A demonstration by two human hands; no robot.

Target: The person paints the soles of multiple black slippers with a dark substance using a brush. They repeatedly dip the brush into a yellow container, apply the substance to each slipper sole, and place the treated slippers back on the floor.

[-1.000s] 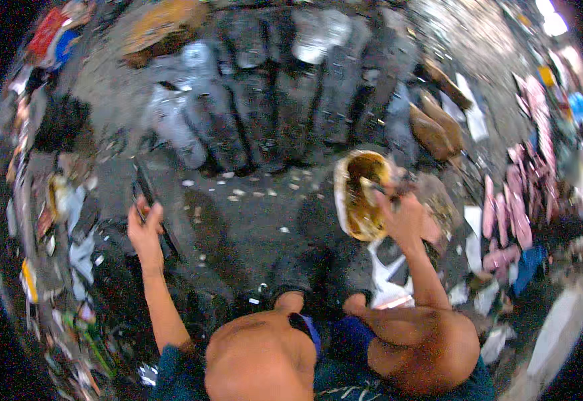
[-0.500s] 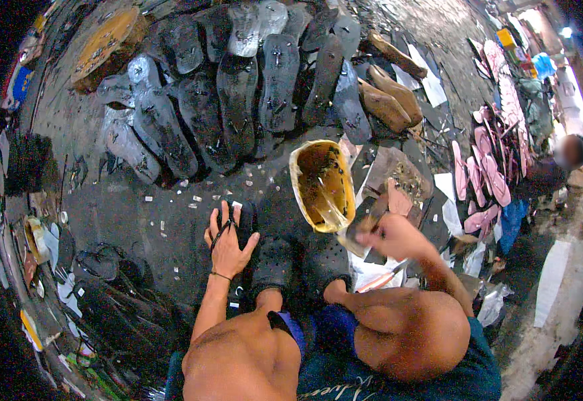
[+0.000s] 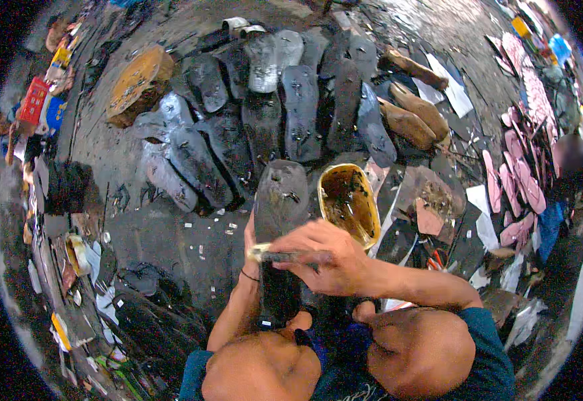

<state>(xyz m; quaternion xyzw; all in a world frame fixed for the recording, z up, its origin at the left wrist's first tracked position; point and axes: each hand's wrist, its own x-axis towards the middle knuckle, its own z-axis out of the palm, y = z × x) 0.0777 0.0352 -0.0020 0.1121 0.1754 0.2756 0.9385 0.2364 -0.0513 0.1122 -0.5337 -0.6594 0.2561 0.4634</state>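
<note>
A dark, worn slipper sole (image 3: 281,194) is held up in front of my feet, its broad face toward me. My left hand (image 3: 250,234) grips it from the left side, its fingers mostly hidden behind it. Across the sole's lower part comes my right hand (image 3: 328,257), closed around a dark-handled brush (image 3: 283,256). The brush's pale, glue-smeared tip lies at the sole's left edge; whether it touches is hard to tell. Just beyond my right hand stands a yellowish plastic tub (image 3: 375,230) with amber glue inside.
Dark soles with small fittings (image 3: 299,113) lie in rows ahead. A round wooden block (image 3: 141,83) is at far left, brown shoe lasts (image 3: 405,123) at far right. Pink slippers (image 3: 524,177) are piled at right, with a person (image 3: 572,157) beyond. Black straps (image 3: 161,311) heap at left.
My left hand has lifted the dark slipper sole off the floor. My right hand has moved left from the glue tub, bringing the brush to the sole. The view has shifted.
</note>
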